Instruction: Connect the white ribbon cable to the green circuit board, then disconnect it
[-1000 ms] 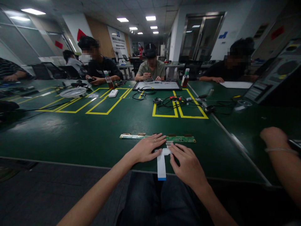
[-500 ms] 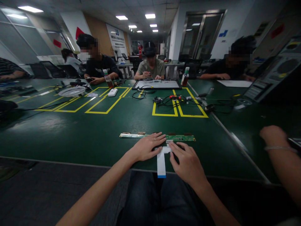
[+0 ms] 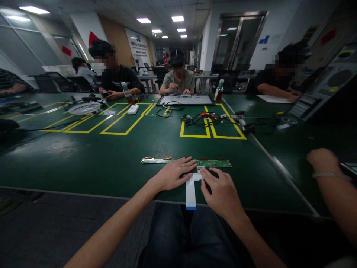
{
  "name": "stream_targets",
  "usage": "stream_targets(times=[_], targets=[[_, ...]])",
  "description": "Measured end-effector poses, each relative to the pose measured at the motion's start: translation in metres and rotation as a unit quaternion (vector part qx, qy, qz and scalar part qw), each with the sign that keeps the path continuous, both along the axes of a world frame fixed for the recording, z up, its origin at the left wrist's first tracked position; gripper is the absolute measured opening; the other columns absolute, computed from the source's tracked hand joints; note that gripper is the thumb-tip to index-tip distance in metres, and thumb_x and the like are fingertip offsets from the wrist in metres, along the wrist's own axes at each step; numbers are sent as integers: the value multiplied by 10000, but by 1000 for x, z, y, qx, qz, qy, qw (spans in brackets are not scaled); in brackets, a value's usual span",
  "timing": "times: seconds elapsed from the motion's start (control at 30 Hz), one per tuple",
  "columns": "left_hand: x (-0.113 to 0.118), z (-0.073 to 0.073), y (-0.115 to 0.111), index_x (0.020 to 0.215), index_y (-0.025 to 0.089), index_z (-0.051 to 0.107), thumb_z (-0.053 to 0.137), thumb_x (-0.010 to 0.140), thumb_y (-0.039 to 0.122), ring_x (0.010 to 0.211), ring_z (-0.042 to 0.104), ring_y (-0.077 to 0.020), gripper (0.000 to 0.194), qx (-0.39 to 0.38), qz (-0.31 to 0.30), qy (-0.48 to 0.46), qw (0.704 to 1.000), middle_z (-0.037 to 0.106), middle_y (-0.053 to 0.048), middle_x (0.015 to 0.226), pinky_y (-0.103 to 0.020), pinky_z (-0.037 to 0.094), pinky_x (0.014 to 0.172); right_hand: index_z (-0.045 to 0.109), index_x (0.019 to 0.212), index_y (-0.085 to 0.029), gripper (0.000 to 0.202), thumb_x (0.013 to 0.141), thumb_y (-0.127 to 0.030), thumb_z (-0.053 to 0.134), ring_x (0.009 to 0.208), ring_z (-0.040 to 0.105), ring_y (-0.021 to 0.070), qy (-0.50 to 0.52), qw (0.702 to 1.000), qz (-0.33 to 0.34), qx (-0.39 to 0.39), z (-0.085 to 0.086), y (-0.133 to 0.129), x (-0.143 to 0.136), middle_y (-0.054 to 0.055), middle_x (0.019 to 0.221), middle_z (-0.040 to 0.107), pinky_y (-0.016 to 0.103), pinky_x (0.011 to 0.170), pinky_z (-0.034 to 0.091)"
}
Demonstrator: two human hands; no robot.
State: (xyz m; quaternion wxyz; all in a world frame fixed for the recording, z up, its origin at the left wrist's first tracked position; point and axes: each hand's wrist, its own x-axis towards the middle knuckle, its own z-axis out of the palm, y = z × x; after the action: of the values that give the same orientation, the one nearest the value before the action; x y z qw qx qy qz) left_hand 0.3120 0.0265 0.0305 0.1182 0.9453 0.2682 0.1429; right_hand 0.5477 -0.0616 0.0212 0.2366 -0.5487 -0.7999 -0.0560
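Observation:
A long, narrow green circuit board (image 3: 214,163) lies across the green table (image 3: 111,163) in front of me. My left hand (image 3: 177,174) rests flat over the board's middle, fingers stretched out and pointing right. A white ribbon cable (image 3: 190,191) with a blue end runs from near the board's connector toward me, its end reaching the table's front edge. My right hand (image 3: 220,188) is just right of the cable, fingertips touching its upper part by the connector. Its fingers are partly spread, and it grips nothing that I can see.
Another person's forearm (image 3: 331,178) rests at the right. Black cables and a red-handled tool (image 3: 207,115) lie beyond the board. Farther back are a white panel (image 3: 195,99), two bottles and a white fan-like grille (image 3: 84,108). Several people sit around the table.
Both my hands, the board and the cable hold nearly the same positions. The person at the far right has drawn a hand across the white sheet toward the right.

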Motion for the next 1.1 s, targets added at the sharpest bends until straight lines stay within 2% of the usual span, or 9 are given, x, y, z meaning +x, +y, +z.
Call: stream_targets(times=[0.3,0.53,0.9,1.03,1.1], targets=[[0,3,1,1601,197,457,368,1124,392,1594,316,-246,523,5,-10,14,1000,433,-70,1662,-481,283,1314,700,1369,-249,406,987,-236,564,1270,620,300,-4,1000,-10,-2,2,0,-1,49,1376,722,512,1002,510],[-1,2,2,1614,218,433,376,1122,373,1601,296,-243,519,-4,-12,5,1000,423,-62,1668,-497,279,1313,691,1376,-256,400,1005,-242,543,1297,603,294,-2,1000,-14,-13,2,1,0,32,1404,706,501,1023,484],[-1,2,-4,1492,259,526,445,1109,419,1589,334,-227,424,-35,9,-36,999,419,-64,1678,-502,297,1309,687,1374,-276,398,998,-243,559,1286,606,301,8,1000,-19,-4,0,1,0,25,1403,706,508,1001,486],[-1,6,-6,1411,274,577,433,1111,408,1602,306,-239,359,-34,-2,-36,999,423,-42,1677,-513,308,1304,678,1385,-278,408,996,-239,561,1286,609,292,12,1000,-15,0,-1,1,0,34,1405,706,500,1007,485],[-2,7,-6,1437,290,576,421,1115,384,1609,287,-241,370,-28,-10,-27,999,450,-25,1661,-516,301,1304,674,1389,-274,410,997,-243,559,1284,611,293,11,1000,-15,0,0,1,0,37,1400,709,496,1007,485]])
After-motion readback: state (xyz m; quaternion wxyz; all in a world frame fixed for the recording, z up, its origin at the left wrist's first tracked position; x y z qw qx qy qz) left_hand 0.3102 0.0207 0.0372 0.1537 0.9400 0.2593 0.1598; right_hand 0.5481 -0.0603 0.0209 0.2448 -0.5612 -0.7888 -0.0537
